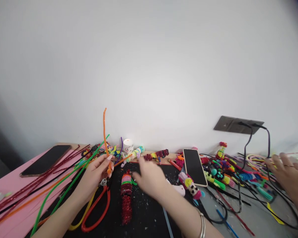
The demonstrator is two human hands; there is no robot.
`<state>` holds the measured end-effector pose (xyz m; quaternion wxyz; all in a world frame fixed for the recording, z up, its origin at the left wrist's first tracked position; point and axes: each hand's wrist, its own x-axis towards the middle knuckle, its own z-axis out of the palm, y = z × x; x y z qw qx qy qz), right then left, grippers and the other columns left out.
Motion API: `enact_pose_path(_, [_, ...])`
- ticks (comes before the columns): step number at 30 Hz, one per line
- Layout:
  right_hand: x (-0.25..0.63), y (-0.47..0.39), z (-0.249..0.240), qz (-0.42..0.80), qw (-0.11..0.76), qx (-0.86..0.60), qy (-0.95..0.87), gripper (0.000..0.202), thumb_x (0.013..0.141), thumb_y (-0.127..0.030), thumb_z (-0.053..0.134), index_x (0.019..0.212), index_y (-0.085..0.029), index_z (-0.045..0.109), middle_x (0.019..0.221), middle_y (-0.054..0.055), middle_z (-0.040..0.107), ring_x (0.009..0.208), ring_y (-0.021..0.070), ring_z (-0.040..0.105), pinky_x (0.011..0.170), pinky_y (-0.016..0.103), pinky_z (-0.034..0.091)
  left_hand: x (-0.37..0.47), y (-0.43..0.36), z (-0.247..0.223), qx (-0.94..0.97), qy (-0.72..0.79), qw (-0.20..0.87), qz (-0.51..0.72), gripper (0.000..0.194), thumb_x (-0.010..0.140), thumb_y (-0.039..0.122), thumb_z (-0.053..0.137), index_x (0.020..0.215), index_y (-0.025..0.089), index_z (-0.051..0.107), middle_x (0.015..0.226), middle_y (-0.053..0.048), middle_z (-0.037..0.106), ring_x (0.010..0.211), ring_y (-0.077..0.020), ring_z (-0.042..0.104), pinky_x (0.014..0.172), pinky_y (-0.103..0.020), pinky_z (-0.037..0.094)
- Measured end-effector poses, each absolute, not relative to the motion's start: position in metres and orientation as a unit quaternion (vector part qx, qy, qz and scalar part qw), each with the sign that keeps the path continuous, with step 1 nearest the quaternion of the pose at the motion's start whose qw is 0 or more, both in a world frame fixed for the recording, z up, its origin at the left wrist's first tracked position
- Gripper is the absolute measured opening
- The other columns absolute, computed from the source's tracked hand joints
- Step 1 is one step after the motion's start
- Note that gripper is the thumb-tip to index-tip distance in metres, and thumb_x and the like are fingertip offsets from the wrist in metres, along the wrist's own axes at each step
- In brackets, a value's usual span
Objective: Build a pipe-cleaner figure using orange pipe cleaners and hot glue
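Note:
My left hand (99,168) pinches an orange pipe cleaner (104,129). One end stands upright and another length points right, with a small twisted bit below the fingers. My right hand (150,178) is just right of that strand, blurred by motion; its thumb and index finger look apart, with nothing visible between them. Below, on the black mat (149,215), lies a dark red tinsel pipe cleaner figure (126,201) with an orange, pink and green top. Pliers with red and yellow handles (95,218) rest under my left hand.
Long pipe cleaners (47,201) cross the pink sheet (10,195) beside a dark phone (48,160). A second phone (195,167), a spotted pipe cleaner figure (192,188) and black cables (268,145) are at the right. Another person's hand (288,178) reaches in there.

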<state>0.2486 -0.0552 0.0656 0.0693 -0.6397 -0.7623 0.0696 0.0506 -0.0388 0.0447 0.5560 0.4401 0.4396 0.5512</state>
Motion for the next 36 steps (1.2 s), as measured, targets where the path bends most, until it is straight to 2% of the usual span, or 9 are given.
enact_pose_path(2, [0.228,-0.077,0.059,0.1,0.057,-0.621,-0.775,0.05,0.079,-0.025,0.057,0.126,-0.018,0.042,0.082,0.008,0.07,0.072,0.0261,0.068,0.063,0.032,0.047,0.05,-0.038,0.045,0.445,0.438,0.552,0.553,0.029,0.07,0.045,0.07,0.08,0.02,0.061,0.062,0.004,0.051,0.052,-0.0103,0.045,0.046,-0.019,0.038])
enact_pose_path(5, [0.207,-0.095,0.049,0.131,0.048,-0.601,-0.787,0.053,0.076,-0.022,0.057,0.127,-0.019,0.04,0.07,0.004,0.069,0.057,0.0243,0.067,0.052,0.03,0.046,0.05,-0.037,0.044,0.453,0.44,0.542,0.554,0.023,0.072,0.043,0.068,0.077,0.022,0.061,0.061,0.004,0.051,0.052,-0.0116,0.044,0.046,-0.021,0.038])
enact_pose_path(9, [0.2,-0.09,0.045,0.134,0.056,-0.596,-0.79,0.053,0.073,-0.017,0.054,0.124,-0.019,0.042,0.077,0.01,0.071,0.064,0.029,0.069,0.049,0.031,0.046,0.051,-0.038,0.044,0.448,0.435,0.551,0.554,0.023,0.072,0.043,0.068,0.077,0.021,0.06,0.061,0.004,0.052,0.051,-0.0115,0.044,0.047,-0.022,0.037])
enact_pose_path(15, [0.208,-0.058,0.049,0.099,0.107,-0.658,-0.739,0.047,0.078,-0.01,0.047,0.125,-0.015,0.043,0.091,0.015,0.07,0.083,0.0291,0.07,0.065,0.034,0.052,0.05,-0.04,0.042,0.441,0.427,0.559,0.557,0.023,0.075,0.043,0.067,0.084,0.023,0.061,0.057,0.005,0.049,0.049,-0.0111,0.041,0.046,-0.021,0.034])
enact_pose_path(21, [0.196,-0.055,0.064,0.064,0.095,-0.68,-0.724,0.048,0.086,-0.03,0.054,0.127,-0.009,0.04,0.092,0.02,0.069,0.081,0.0332,0.07,0.065,0.042,0.054,0.049,-0.037,0.042,0.443,0.428,0.549,0.565,0.024,0.076,0.043,0.066,0.087,0.023,0.06,0.058,0.005,0.049,0.049,-0.0116,0.042,0.046,-0.022,0.034])
enact_pose_path(25, [0.172,-0.076,0.065,0.071,0.121,-0.544,-0.827,0.021,0.085,-0.026,0.052,0.102,-0.015,0.055,0.088,0.013,0.07,0.076,0.0294,0.07,0.062,0.04,0.056,0.045,-0.033,0.039,0.443,0.438,0.519,0.585,0.024,0.075,0.043,0.067,0.086,0.022,0.06,0.063,0.005,0.054,0.052,-0.0115,0.045,0.048,-0.022,0.035])
enact_pose_path(28, [0.151,-0.089,0.051,0.11,0.087,-0.475,-0.869,0.026,0.083,-0.032,0.055,0.103,-0.016,0.057,0.091,0.012,0.07,0.076,0.0281,0.07,0.06,0.039,0.057,0.043,-0.031,0.037,0.433,0.442,0.509,0.598,0.025,0.073,0.042,0.069,0.085,0.022,0.061,0.063,0.004,0.054,0.055,-0.0126,0.047,0.05,-0.022,0.037])
enact_pose_path(32, [0.128,-0.095,0.032,0.126,0.017,-0.507,-0.853,0.041,0.08,-0.045,0.06,0.11,-0.017,0.057,0.104,0.019,0.067,0.089,0.033,0.067,0.063,0.045,0.056,0.042,-0.031,0.038,0.43,0.435,0.507,0.607,0.025,0.072,0.043,0.07,0.083,0.022,0.061,0.061,0.004,0.051,0.053,-0.0127,0.045,0.049,-0.023,0.038])
enact_pose_path(36, [0.114,-0.087,0.031,0.166,0.015,-0.54,-0.825,0.037,0.083,-0.043,0.06,0.106,-0.015,0.061,0.093,0.018,0.071,0.08,0.0327,0.068,0.062,0.048,0.053,0.043,-0.032,0.04,0.431,0.43,0.508,0.609,0.023,0.074,0.043,0.069,0.08,0.022,0.061,0.062,0.004,0.05,0.052,-0.0113,0.042,0.048,-0.022,0.036])
